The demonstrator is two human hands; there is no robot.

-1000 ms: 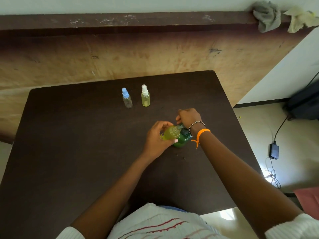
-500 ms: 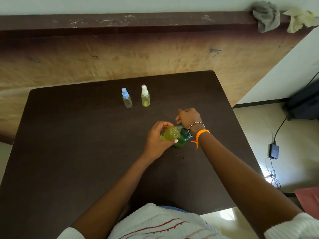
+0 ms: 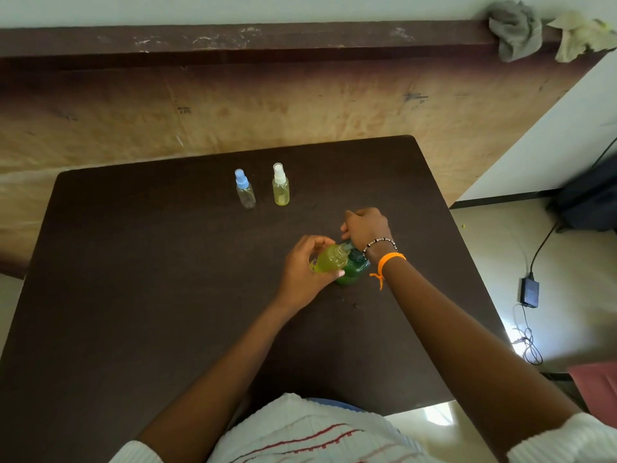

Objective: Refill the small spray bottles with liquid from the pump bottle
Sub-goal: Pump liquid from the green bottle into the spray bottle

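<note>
Dark brown wood covers the table [image 3: 133, 295], which stands against a worn tan wall panel under a dark ledge; two crumpled rags [image 3: 516, 30] sit at the ledge's right end.

Near the table's far edge, a little left of its middle, two small spray bottles stand upright side by side but apart: one with a blue cap [image 3: 244, 193] and clear body, one with a white cap [image 3: 280, 189] and yellowish liquid.

Toward the right edge, about midway between far and near, the left hand [image 3: 305, 272] curls round a third small bottle [image 3: 329, 260] full of yellow-green liquid. It is tilted, its long axis running from lower left to upper right, its open neck pointing at the pump bottle. A bit of purple print shows on its lower end; no writing can be read.

The green pump bottle [image 3: 352, 270] stands upright on the table, touching or just beside the tilted bottle. The right hand [image 3: 365, 227] is closed over its pump head, fingers curled down; the nozzle meets the small bottle's neck. That wrist wears a beaded bracelet and an orange band [image 3: 390, 259].

On the floor off the right edge lies a black adapter [image 3: 529, 292] with its cable.
</note>
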